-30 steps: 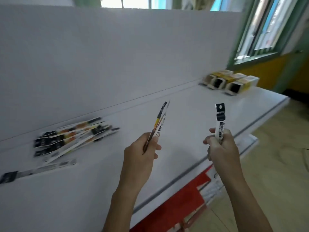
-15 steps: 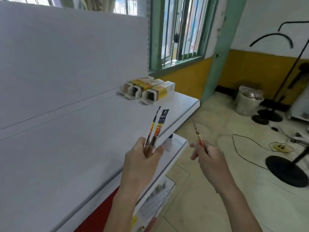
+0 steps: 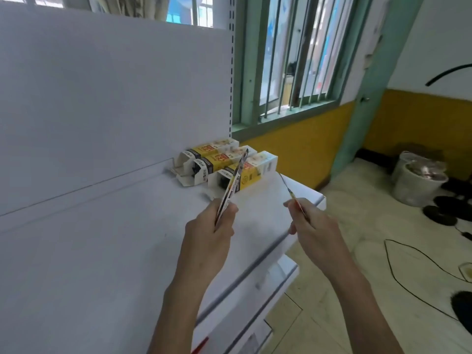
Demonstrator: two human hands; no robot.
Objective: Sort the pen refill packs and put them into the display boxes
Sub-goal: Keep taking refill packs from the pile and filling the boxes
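Note:
Three yellow-and-white display boxes [image 3: 240, 163] lie side by side at the far right end of the white shelf [image 3: 102, 238], open ends toward me. My left hand [image 3: 212, 228] pinches two thin refill packs [image 3: 233, 182] that point up at the boxes and overlap the nearest one. My right hand [image 3: 310, 222] grips a single refill pack [image 3: 290, 190], seen edge-on, its tip just right of the nearest box.
A white back panel [image 3: 115, 98] rises behind the shelf. A lower white shelf [image 3: 268, 284] juts out below. Right of the shelf are a barred window [image 3: 293, 60], a tiled floor, a grey bin [image 3: 419, 180], black stand bases [image 3: 441, 213] and a black cable [image 3: 408, 251].
My view has swung right, off the loose pile of packs, and closed in on the display boxes. Both hands have carried their packs along the shelf toward the boxes.

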